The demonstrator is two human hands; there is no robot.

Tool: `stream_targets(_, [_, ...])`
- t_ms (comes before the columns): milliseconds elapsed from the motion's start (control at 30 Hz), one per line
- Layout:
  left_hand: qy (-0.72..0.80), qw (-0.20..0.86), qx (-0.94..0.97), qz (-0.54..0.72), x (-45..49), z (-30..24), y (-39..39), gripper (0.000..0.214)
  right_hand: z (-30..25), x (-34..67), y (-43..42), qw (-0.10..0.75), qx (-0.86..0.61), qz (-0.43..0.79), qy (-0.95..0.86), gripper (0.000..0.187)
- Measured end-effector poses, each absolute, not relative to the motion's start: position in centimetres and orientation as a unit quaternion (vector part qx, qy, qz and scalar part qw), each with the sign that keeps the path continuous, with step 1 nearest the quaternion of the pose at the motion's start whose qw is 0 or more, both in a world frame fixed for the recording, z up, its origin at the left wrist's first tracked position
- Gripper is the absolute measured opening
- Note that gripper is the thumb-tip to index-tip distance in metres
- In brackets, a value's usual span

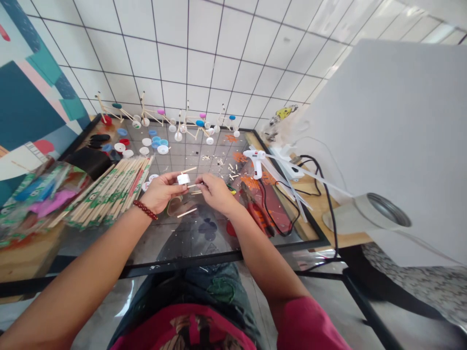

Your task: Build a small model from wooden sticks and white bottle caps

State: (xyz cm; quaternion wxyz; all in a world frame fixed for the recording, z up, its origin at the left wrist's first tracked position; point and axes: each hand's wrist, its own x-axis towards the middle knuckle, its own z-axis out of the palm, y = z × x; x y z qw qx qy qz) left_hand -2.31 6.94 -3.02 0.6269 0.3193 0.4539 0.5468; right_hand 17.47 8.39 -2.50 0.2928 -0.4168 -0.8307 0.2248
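Center frame, left hand pinches white cap, right hand pinches thin stick just beside it; uneven pressure could skew or snap the stick.

Round the left wrist, between 8 and 9 o'clock from the middle of the view, sits a bracelet of round, glossy, dark red-brown beads strung in a single row. The shirt is a strong pinkish red, its front at 6 o'clock carrying a print in tan, brown and black, cut off by the lower edge. At 5 o'clock its short right sleeve is plain and the same colour. The trousers, above the shirt front, are dark blue-green, with a rounded green patch edged in a darker tone.
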Motion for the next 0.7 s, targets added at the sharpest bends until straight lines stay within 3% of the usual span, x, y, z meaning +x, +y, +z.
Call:
stream_targets(167, [0.467, 0.591, 0.338, 0.564, -2.1, -3.3, 7.0, 0.060, -2.9, 17.0, 8.4, 0.321, -0.434, 0.281, -0.794, 0.015])
stream_targets(333, [0.474, 0.571, 0.338, 0.579, -1.7, -3.4, 6.9, 0.064, -3.6, 16.1, 8.6, 0.364, -0.460, 0.436, -0.682, 0.036])
stream_targets(433, [0.479, 0.561, 0.337, 0.585, -1.6, -3.3, 6.8, 0.064, -3.8, 15.9, 8.8, 0.374, -0.469, 0.460, -0.655, 0.042])
stream_targets(567, [0.493, 0.536, 0.342, 0.594, -1.7, -3.4, 7.0, 0.064, -3.7, 16.8, 9.2, 0.358, -0.512, 0.398, -0.672, 0.044])
stream_targets(700, [0.519, 0.499, 0.360, 0.593, -2.0, -3.5, 7.2, 0.066, -2.9, 18.7, 9.6, 0.295, -0.561, 0.239, -0.736, 0.027])
